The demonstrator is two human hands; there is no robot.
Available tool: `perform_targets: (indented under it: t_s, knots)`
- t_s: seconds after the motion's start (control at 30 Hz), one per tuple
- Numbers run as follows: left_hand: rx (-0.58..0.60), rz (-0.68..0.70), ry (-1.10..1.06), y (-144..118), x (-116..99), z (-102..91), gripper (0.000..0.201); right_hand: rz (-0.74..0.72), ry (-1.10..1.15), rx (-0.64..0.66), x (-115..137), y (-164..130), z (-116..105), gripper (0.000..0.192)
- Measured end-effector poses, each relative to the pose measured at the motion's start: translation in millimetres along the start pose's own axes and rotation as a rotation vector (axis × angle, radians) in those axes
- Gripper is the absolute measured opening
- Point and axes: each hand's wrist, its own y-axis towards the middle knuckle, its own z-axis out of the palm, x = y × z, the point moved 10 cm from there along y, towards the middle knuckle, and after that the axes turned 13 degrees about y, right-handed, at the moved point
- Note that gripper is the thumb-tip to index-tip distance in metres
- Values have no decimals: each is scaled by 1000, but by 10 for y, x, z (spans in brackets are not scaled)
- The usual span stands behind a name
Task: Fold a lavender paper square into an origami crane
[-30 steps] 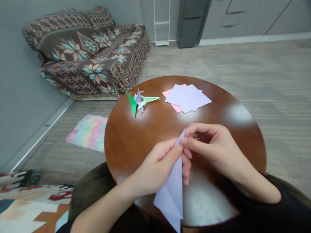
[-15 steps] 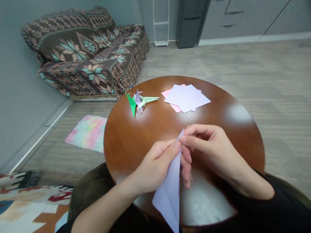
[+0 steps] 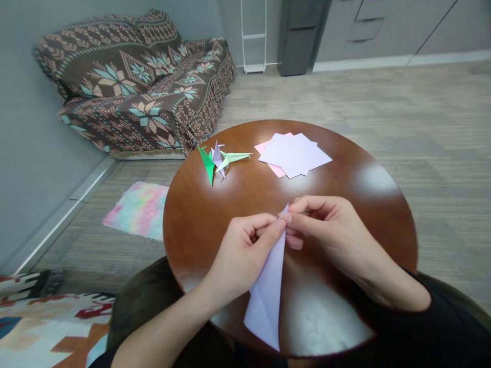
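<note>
A folded sheet of lilac origami paper (image 3: pixel 266 301) hangs between my hands over the near part of the round table. My left hand (image 3: pixel 247 250) is closed on its upper part, thumb on the front face and fingers behind. At the narrow top tip, my right hand (image 3: pixel 326 222) pinches the edge between thumb and index finger, touching the left fingertips. The paper widens toward its lower end, which has a crease across it. Fingers partly hide the tip and the back of the sheet.
On the brown round table (image 3: pixel 207 214), folded paper cranes (image 3: pixel 218 158) in green, lilac and pale green stand at the far left. A fanned stack of lilac and pink paper (image 3: pixel 293 155) lies at the back. Beyond are a patterned sofa (image 3: pixel 146 97) and a pastel rug (image 3: pixel 138 209).
The left fingers have curled in behind the paper, where they hung lower before. The sheet's lower end has risen and swung slightly left. My right hand keeps its pinch at the tip.
</note>
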Motion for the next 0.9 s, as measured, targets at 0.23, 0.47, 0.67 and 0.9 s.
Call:
perform_targets:
  t_s: [0.23,0.47,0.67,0.9]
  knots:
    - [68,-80,-182,-30,59,87,31,38,113,77,-60,-18,85,20]
    - [61,-81,-258,-25,81,104,29,39,166,80,-59,4,104,20]
    - [-20,-5,-32,-37,3,9,30,-36,105,12,-12,-17,63,19]
    - [-19,15,18,-46,-10,27,26,-69,116,-62,-5,-13,-43,21]
